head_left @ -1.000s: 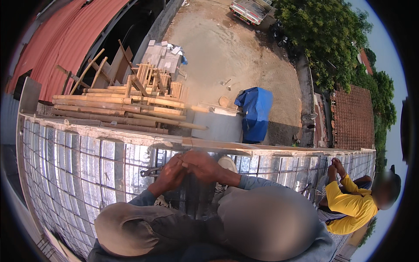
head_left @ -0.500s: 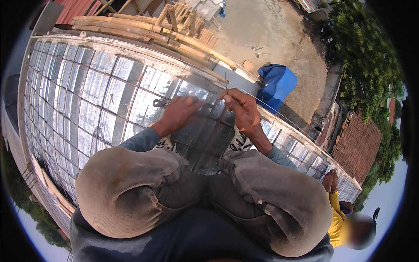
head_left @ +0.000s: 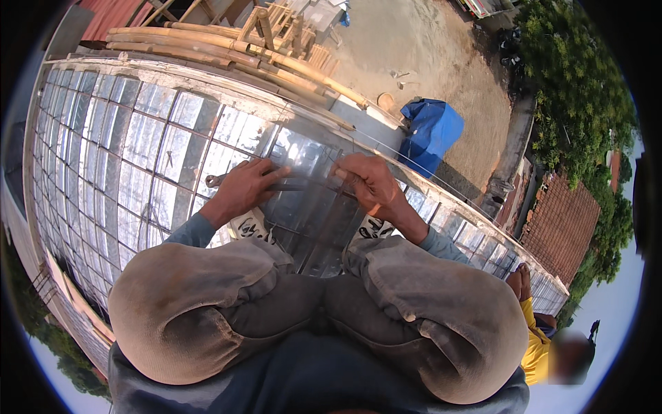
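My left hand (head_left: 243,189) is closed around a dark metal tool with a rounded head, which looks like a pair of pincers (head_left: 214,181). The head sticks out to the left of the hand; blurred handles run out to the right. My right hand (head_left: 372,182) is closed, its thumb and fingers pinched together on a thin tie wire that shows faintly above the knuckles. Both hands are just above the steel bar grid (head_left: 165,120), which lies over shiny ribbed metal decking (head_left: 303,150).
I squat with my shoes (head_left: 249,225) on the grid. Beyond the deck's edge lie bamboo poles (head_left: 186,36) and a blue tarp (head_left: 433,135) on lower ground. A co-worker in a yellow top (head_left: 536,352) is at the right. A tiled roof (head_left: 562,219) and trees stand farther off.
My left hand has moved left and slightly down with the pincers, away from the right hand. My right hand has dropped a little, its wrist turning, and stays pinched.
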{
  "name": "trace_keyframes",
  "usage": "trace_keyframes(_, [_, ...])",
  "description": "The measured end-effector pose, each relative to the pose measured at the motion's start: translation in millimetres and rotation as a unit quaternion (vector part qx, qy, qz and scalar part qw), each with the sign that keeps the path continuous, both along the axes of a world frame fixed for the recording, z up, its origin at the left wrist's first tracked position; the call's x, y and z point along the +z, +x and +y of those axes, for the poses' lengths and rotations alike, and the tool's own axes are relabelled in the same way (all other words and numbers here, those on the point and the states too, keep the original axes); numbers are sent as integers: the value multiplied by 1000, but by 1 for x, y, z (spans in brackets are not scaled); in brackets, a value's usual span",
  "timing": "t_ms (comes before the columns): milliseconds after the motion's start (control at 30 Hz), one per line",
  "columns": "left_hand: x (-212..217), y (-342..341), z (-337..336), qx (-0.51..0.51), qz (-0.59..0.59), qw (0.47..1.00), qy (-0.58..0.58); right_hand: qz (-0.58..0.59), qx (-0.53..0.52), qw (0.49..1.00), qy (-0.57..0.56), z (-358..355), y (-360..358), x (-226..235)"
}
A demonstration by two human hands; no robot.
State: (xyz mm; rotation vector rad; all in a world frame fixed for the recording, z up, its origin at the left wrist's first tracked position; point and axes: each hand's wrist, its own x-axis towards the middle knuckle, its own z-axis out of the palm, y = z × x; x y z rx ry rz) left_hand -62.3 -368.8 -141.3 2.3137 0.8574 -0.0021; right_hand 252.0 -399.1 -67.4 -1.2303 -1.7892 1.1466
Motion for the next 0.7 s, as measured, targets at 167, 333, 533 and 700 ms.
trace_keyframes(167, [-2,-32,-18,20,28,999,-11,74,-56,991,-101,28,7,23])
trace_keyframes(333, [5,-29,-12,56,44,997,-16,2,42,999,-25,7,-1,-3])
trace_keyframes(533, [10,-6,14,26,-66,996,-53,-68,193,978,40,-16,-6,-25])
trace_keyframes(700, [-2,52,32,24,-126,989,-80,-112,263,956,68,-20,-13,-62])
